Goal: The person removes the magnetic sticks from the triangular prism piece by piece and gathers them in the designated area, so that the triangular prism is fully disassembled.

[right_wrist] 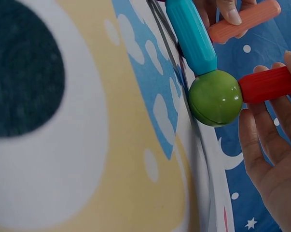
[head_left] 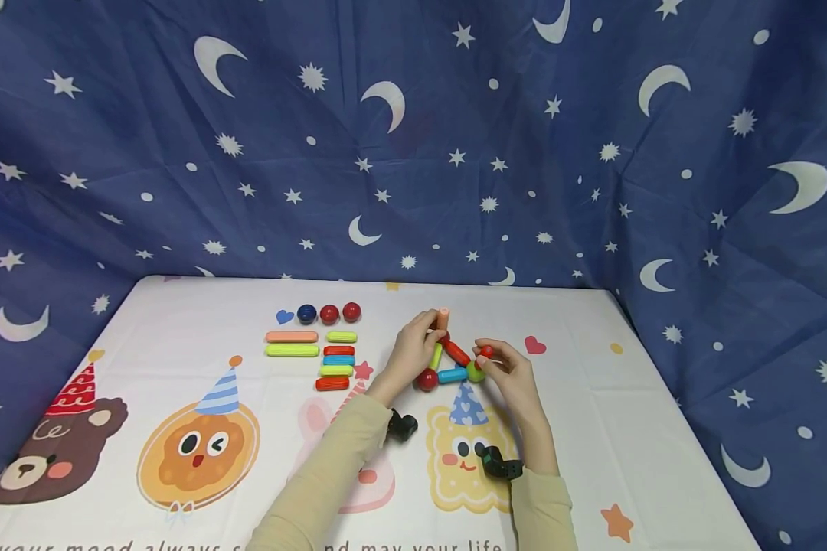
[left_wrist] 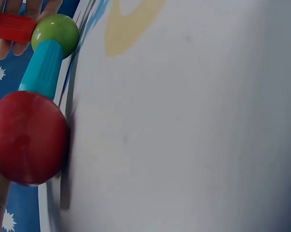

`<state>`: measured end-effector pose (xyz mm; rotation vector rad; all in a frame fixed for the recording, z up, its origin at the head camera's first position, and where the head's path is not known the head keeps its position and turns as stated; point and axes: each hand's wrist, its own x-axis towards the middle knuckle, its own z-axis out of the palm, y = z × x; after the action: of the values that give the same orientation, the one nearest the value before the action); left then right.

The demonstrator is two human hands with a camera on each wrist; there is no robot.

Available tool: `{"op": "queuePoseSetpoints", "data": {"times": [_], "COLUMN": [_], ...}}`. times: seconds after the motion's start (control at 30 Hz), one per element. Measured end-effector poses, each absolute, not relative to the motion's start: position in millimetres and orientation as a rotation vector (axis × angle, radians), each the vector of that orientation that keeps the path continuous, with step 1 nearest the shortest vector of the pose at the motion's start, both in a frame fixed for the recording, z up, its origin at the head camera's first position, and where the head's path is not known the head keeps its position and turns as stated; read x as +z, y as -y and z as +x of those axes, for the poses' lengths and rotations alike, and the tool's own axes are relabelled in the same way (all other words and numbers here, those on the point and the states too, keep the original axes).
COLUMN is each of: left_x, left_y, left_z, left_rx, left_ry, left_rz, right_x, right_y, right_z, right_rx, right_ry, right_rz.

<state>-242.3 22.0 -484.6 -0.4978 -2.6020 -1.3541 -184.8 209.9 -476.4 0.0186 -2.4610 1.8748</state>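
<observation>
Three balls and three sticks form a flat triangle on the table: a front red ball, a green ball, a far red ball mostly behind fingers, a blue stick, a yellow-green stick and a red stick. My left hand pinches a peach stick that stands up at the far corner. With my right hand I hold another red stick rising from the green ball. In the right wrist view its end meets that ball, fingers spread behind it.
Left of the triangle lie several loose sticks, among them a long peach stick and a long yellow-green stick. Behind them sit a dark blue ball and two red balls. A blue star-patterned curtain hangs along the table's back.
</observation>
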Motion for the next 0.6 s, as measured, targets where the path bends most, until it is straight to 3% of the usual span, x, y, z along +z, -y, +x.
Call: {"op": "queuePoseSetpoints", "data": {"times": [0.6], "left_x": [-481.4], "left_y": [-11.9], "left_z": [-240.2], "left_rx": [-1.651], "left_ry": [2.535], "left_rz": [-0.357], "right_x": [-477.8], "right_y": [-210.1], "right_z": [-184.8], "right_rx": [1.853], "right_ry": [2.455], "right_rz": [0.044]}}
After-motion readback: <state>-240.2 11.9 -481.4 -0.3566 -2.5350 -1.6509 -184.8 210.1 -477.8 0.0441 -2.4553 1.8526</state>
